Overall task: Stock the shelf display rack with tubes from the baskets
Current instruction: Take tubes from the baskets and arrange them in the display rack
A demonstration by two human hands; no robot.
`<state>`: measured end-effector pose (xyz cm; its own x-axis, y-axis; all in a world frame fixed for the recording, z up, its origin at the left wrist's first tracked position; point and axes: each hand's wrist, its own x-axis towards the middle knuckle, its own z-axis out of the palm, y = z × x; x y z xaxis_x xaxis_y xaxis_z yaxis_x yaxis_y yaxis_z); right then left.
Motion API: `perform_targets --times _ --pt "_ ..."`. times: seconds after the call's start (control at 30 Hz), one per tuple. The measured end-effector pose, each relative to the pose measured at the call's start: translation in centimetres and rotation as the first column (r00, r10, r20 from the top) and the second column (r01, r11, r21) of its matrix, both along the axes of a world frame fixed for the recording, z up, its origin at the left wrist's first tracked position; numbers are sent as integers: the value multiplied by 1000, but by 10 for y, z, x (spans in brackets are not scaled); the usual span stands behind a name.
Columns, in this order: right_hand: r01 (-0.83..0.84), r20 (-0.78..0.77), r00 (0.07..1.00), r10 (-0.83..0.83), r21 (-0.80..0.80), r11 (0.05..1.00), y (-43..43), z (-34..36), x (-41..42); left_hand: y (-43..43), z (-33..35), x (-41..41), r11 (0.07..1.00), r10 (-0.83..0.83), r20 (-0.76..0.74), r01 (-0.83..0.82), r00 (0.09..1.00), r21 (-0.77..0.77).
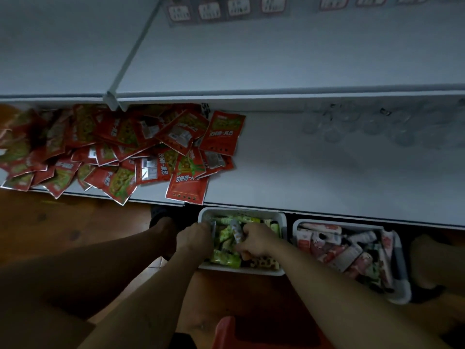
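— What fills the frame?

— A white shelf rack, its lower board heaped at the left with red packets. Below its front edge, on the wooden floor, two white baskets stand side by side.

— And the person?

— Both bare forearms reach forward and down into the left basket, which is packed with green tubes. The right basket holds pink and white tubes.

— The hands?

— The right hand clenches around a grey tube, raised just above the pile. The left hand curls over the basket's left wall; whether it grips anything cannot be told.
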<state>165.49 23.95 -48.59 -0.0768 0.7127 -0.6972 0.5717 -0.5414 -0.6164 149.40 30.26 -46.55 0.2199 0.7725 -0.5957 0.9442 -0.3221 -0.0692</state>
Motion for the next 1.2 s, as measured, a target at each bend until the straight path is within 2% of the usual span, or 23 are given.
perform_targets --times 0.1,0.2,0.3,0.47,0.73,0.87,1.03,1.1,1.2 --pt "51 -10 999 -51 -6 999 5 -9 0 -11 -19 10 976 207 31 -204 978 -72" --pt "28 12 1000 -28 7 1000 11 -17 -3 -23 -39 15 944 300 -3 -297 954 -143" --pt "62 -23 998 -62 2 998 14 -25 -3 -19 -52 15 945 302 -17 -302 953 -127" --pt "81 -58 995 -81 -15 997 11 -36 1 -7 -51 12 997 74 -119 -73 990 13" --pt "207 -177 961 -213 -55 977 11 -38 11 -9 -67 13 979 135 -76 -145 988 -145" --pt "209 -135 968 -210 -25 978 12 -34 11 -4 -58 14 973 144 104 -122 984 -198" --pt "200 -78 978 -196 51 979 16 -18 18 5 -21 24 986 118 367 -66 923 -151" --pt "241 -97 968 -233 81 967 20 -1 23 7 -1 23 990 110 415 -64 903 -124" --pt "297 -161 949 -271 171 939 25 29 28 10 35 15 977 205 451 -154 869 -148"
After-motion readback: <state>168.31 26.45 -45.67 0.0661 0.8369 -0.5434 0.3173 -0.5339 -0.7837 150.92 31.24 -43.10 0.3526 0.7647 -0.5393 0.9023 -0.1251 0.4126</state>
